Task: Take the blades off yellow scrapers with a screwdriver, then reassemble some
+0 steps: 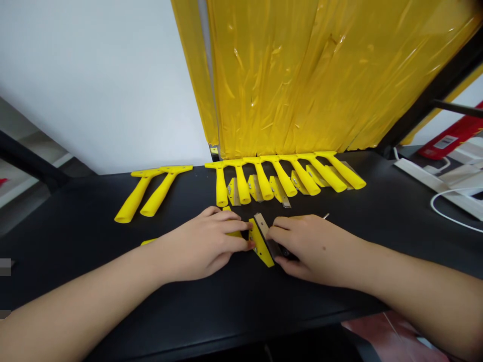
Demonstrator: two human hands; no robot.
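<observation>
A small yellow plate (pixel 260 246) with slanted ends and tiny screws lies tilted on the black table, between my two hands. The fingertips of my left hand (pixel 213 244) press on its left edge; the thumb is partly hidden. My right hand (pixel 311 246) is closed on a metal scraper blade (pixel 261 219) along the plate's right side. Something dark shows under the right fingers, and a thin metal tip sticks out behind that hand; I cannot make out what it is. Another yellow piece (pixel 234 233) lies partly under my left fingers.
Several yellow scraper handles (pixel 243 186) stand in a row at the back, with yellow plates and blades (pixel 279 191) between them. Two more handles (pixel 158 193) lie at the left. White parts and a cable (pixel 441 188) are at the right. A yellow plastic sheet (pixel 294 75) hangs behind.
</observation>
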